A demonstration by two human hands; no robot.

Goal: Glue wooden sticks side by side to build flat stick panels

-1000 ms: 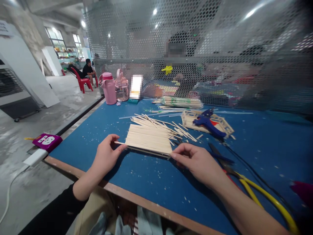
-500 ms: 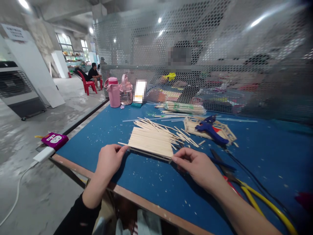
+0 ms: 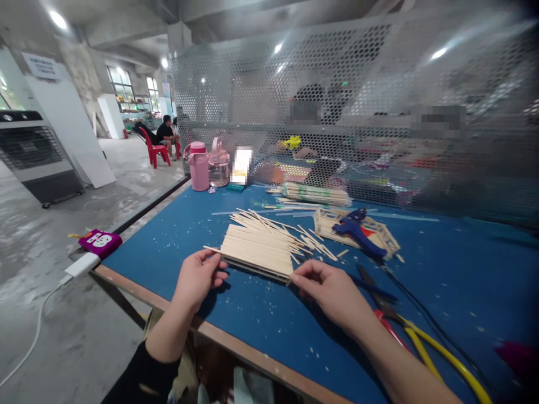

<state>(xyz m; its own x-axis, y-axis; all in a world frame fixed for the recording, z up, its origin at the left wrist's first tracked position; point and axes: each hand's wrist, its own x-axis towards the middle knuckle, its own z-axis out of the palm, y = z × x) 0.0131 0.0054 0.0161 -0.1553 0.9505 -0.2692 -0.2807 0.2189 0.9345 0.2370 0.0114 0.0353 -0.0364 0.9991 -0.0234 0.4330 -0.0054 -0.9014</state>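
Note:
A panel of thin wooden sticks point(image 3: 256, 247) laid side by side rests on the blue tabletop. My left hand point(image 3: 200, 278) pinches a pale wooden stick point(image 3: 211, 248) by the panel's front left corner; the stick's end juts out past the thumb, and the other fingers are loosely curled below. At the front right corner, the thumb and index finger of my right hand point(image 3: 322, 283) are closed at the end of the same front edge. The exact contact under the right fingertips is partly hidden. Loose sticks point(image 3: 273, 224) lie over the panel's far side.
A blue glue gun point(image 3: 357, 233) lies on a small wooden stick frame point(image 3: 324, 224). Yellow-handled scissors point(image 3: 421, 336) and a black cable lie at right. Behind are bagged sticks point(image 3: 315, 193), a pink bottle point(image 3: 199, 168) and a perforated screen point(image 3: 252, 101). A purple power strip point(image 3: 100, 242) sits at left.
My left fingers have spread a little beneath the panel's left corner, while the thumb stays at the stick. The right hand keeps its pinch. The view has shifted slightly.

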